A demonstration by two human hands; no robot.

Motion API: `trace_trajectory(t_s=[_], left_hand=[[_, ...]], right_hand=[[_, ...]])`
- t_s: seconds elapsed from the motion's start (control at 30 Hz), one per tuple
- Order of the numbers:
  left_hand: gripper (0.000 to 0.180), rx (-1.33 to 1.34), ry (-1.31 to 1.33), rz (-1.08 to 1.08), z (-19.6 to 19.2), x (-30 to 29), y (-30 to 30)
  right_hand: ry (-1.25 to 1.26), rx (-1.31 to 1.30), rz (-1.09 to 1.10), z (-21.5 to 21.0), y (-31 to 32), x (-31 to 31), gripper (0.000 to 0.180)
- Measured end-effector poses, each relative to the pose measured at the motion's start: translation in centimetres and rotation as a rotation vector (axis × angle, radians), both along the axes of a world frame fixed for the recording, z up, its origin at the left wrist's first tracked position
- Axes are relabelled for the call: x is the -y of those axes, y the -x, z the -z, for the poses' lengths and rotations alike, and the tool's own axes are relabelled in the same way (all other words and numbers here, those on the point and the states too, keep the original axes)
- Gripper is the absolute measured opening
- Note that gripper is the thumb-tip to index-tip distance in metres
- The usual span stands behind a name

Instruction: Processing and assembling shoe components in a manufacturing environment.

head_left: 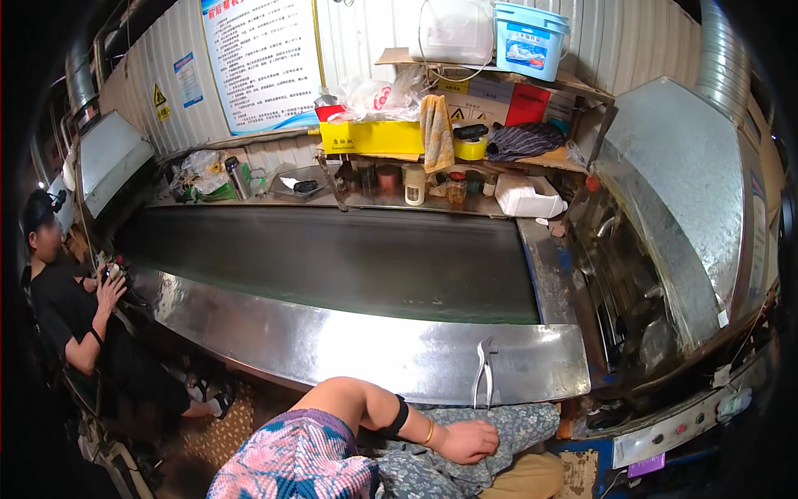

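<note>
My left hand (468, 441) lies on a grey floral cloth (519, 426) over my lap. Its fingers are loosely bent against the fabric, and nothing shows in them. A dark band and a gold bracelet circle that forearm. Just beyond the hand, a pair of metal pliers (485, 370) stretches across the shiny metal ledge (349, 337), handles toward me; the hand does not touch it. My right hand is out of sight.
Behind the ledge runs a wide dark belt (332, 258). A shelf above carries a yellow box (371, 139), a towel (436, 133) and a blue bucket (530, 41). A white jug (529, 197) lies below it. At left sits a co-worker (83, 316); machinery (623, 283) stands at right.
</note>
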State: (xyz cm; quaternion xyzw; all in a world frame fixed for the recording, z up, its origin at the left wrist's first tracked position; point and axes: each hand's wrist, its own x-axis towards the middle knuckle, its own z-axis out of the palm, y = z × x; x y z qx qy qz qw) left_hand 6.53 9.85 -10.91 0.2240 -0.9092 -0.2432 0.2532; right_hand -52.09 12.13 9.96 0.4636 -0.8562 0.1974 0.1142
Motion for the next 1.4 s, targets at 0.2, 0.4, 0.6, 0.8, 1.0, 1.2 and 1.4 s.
trace_trajectory(t_s=[0.2, 0.4, 0.6, 0.8, 1.0, 1.2, 1.4], left_hand=[[0.018, 0.015, -0.013, 0.004, 0.3, 0.0, 0.2], [0.019, -0.005, -0.030, 0.002, 0.0, 0.1, 0.2], [0.020, 0.012, -0.036, 0.003, -0.1, 0.1, 0.2], [0.013, -0.117, 0.014, -0.027, 0.1, 0.1, 0.4], [0.017, -0.013, -0.033, 0.000, 0.2, 0.2, 0.4], [0.015, -0.095, -0.024, 0.001, 0.3, 0.6, -0.1], [0.017, -0.045, -0.069, 0.020, -0.4, 1.1, -0.4]], right_hand=[[0.000, 0.046, -0.083, 1.3, -4.3, 1.2, 0.091], [0.001, 0.050, -0.112, 1.6, -5.4, 2.0, 0.090], [-0.003, 0.049, -0.127, 1.7, -6.1, 2.8, 0.089], [-0.004, 0.049, -0.131, 1.7, -6.5, 3.0, 0.088], [0.011, 0.029, -0.127, 1.8, -6.6, 3.1, 0.088], [0.007, -0.043, -0.019, 1.5, 0.1, -0.6, 0.087], [0.050, -0.158, 0.231, -2.5, 12.2, -9.2, 0.086]])
